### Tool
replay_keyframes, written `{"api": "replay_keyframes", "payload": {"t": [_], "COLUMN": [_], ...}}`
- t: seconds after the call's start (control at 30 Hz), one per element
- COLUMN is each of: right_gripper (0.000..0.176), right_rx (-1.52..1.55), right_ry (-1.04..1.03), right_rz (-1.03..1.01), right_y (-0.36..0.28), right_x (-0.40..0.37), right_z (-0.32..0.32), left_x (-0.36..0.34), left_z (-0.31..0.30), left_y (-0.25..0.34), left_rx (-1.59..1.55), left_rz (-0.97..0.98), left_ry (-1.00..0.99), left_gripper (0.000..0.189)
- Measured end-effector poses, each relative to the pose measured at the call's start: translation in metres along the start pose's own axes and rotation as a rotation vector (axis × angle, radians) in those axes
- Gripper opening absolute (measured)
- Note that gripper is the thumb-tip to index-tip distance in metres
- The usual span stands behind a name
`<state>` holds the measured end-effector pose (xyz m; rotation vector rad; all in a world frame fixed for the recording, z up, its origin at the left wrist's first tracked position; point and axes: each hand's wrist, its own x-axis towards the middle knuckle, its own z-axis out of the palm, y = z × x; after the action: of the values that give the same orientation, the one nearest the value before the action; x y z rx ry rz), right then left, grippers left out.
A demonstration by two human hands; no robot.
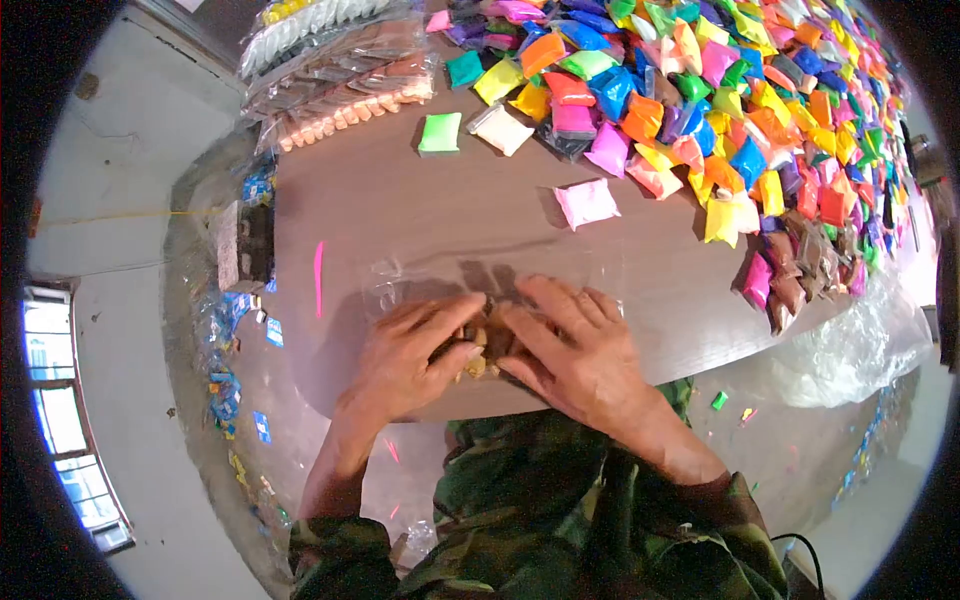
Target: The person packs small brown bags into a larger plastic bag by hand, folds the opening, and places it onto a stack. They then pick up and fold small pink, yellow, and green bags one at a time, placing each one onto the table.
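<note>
On the near part of the brown table point(430, 215), both my hands curl around a small cluster of yellowish-brown pieces point(478, 362), whose exact kind I cannot make out. My left hand point(415, 350) has its thumb and fingers bent round the cluster from the left. My right hand point(580, 345) presses in from the other side, its fingers slightly blurred and closed toward the pieces. Under and beyond the fingertips lies clear plastic film point(385, 270), partly hidden by the hands. A thin pink strip point(319, 280) rests to the left.
A large heap of colourful small packets point(690, 110) covers the table's far right. Single packets, one pale pink point(587, 203) and one green point(439, 133), lie nearer. Bagged rows of small pieces point(345, 105) sit far left. A clear plastic bag point(850, 345) hangs at the right edge.
</note>
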<state>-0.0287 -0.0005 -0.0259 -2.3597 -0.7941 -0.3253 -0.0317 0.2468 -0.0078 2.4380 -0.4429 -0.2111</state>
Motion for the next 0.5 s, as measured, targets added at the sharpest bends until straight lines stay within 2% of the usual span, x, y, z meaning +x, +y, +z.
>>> {"api": "replay_keyframes", "payload": {"t": [0.13, 0.17, 0.37, 0.5], "right_gripper": [0.053, 0.052, 0.052, 0.051], "right_rx": [0.041, 0.017, 0.034, 0.051], "right_ry": [0.008, -0.027, -0.033, -0.007], "right_rz": [0.104, 0.037, 0.131, 0.013], "right_y": [0.014, 0.025, 0.014, -0.002], "right_x": [-0.016, -0.023, -0.015, 0.003], "right_z": [-0.010, -0.004, -0.012, -0.013], "left_x": [0.001, 0.000, 0.005, 0.003], "left_z": [0.003, 0.004, 0.000, 0.003], "left_y": [-0.004, -0.007, -0.007, -0.010], "left_rx": [0.007, -0.004, 0.008, 0.025], "left_rz": [0.089, 0.100, 0.153, 0.145], "left_ry": [0.036, 0.027, 0.002, 0.010], "left_gripper": [0.034, 0.033, 0.028, 0.026]}}
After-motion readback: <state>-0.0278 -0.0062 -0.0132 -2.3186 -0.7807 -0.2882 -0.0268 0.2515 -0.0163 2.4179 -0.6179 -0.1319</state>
